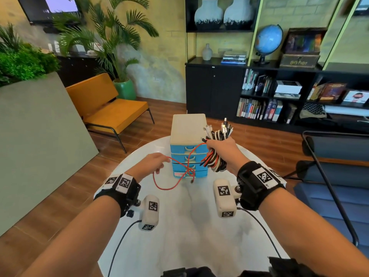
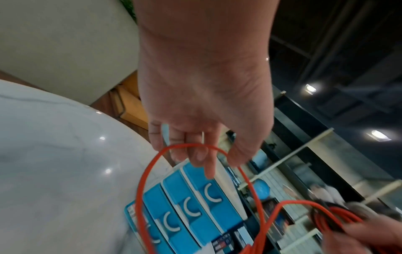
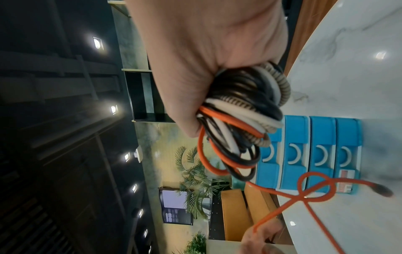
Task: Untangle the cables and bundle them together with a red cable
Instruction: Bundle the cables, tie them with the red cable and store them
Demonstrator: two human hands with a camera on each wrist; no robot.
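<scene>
Right hand (image 1: pixel 219 150) fisted around my coiled bundle of black, white and braided cables (image 3: pixel 245 103), above the white marble desk (image 1: pixel 179 226). Left hand (image 1: pixel 153 164) fingers pinch the thin red cable (image 1: pixel 169 186); its loose knot may tighten if pulled.

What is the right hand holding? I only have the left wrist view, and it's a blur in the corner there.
Observer: The right hand grips a coiled bundle of black, white and red cables. Their plugs stick up above the fist.
Operator: Is the red slack clean?
Observer: No. The right wrist view shows a loose knot in the red cable, between the bundle and the left hand.
Operator: Where's the free end?
Observer: Its end plug hangs just past the knot, low in front of the blue drawer unit.
</scene>
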